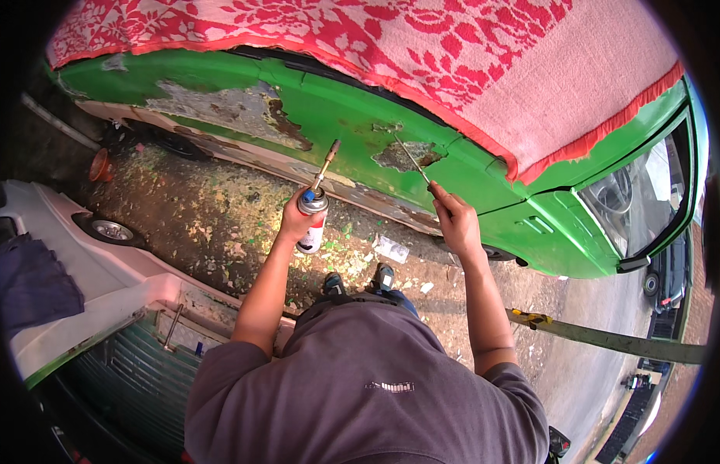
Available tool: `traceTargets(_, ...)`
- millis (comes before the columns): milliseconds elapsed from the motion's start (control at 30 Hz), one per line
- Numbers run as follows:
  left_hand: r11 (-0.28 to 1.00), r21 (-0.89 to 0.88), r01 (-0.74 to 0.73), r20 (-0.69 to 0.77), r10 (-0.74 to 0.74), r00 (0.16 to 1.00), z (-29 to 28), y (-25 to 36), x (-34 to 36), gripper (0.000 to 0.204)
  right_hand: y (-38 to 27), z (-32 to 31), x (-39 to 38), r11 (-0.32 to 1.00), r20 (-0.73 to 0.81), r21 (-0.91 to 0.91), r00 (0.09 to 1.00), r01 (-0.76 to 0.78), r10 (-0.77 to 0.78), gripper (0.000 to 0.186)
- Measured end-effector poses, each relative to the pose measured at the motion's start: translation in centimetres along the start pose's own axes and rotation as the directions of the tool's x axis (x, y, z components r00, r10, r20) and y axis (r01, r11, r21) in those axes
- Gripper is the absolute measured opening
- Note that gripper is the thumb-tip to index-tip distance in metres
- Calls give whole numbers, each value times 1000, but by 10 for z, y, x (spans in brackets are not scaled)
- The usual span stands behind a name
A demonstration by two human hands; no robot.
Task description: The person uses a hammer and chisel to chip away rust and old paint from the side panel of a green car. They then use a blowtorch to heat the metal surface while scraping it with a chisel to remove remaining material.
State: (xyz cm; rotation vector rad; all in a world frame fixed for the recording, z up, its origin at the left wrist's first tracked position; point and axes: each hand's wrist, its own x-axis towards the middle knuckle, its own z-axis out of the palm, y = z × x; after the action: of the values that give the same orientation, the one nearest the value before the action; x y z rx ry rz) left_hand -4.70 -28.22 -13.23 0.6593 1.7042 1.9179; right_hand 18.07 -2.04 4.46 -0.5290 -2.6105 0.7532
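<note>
While the green car [337, 108] fills the upper half of the head view, lying on its side or seen from above its flank, the person stands beside it on dirt ground [213, 209] strewn with pale and green paint flakes. The left hand [296, 220] is wrapped tight around a gas torch [313, 213], a white and red can with a silver top, held upright just short of the car. Its brass nozzle [326, 162] tilts up toward the car's panel, ending near the bare patches. No flame can be made out.

The right hand [455, 220] is closed around the handle of a scraper [412, 161], a thin metal tool. Its tip touches, or nearly touches, a stripped patch [402, 155] on the car where green paint is gone and grey-brown metal shows. A larger stripped patch [221, 112] lies further left along the same panel.

A red and white floral cloth [422, 54] drapes over the car above the patches. Below the car, between the two arms, the person's shoes [358, 280] show on the ground. A white car [89, 255] sits well to the lower left of the green one. A strap [607, 338] runs off to the lower right.
</note>
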Motion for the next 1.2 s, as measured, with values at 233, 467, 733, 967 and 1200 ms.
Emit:
traceTargets(233, 1000, -15, 14, -104, -16, 994, -31, 9, -17, 53, 29, 18, 24, 973, -54, -129, 978, 192, -200, 37)
traceTargets(467, 1000, -7, 8, -64, -8, 998, -28, 17, -11, 60, 49, 17, 38, 947, 15, -188, 965, 261, -263, 39)
traceTargets(733, 999, 36, -32, -70, 34, 997, -27, 32, -4, 56, 62, 11, 47, 915, 90, -221, 941, 338, -326, 38)
traceTargets(967, 993, 110, -51, -33, 55, 998, -26, 34, 4, 60, 71, 3, 44, 888, 49, -224, 914, 402, -402, 40)
traceTargets(1200, 995, 75, -68, -8, 69, 998, -21, 27, 6, 60, 52, -3, 58, 908, 11, -168, 921, 385, -389, 42)
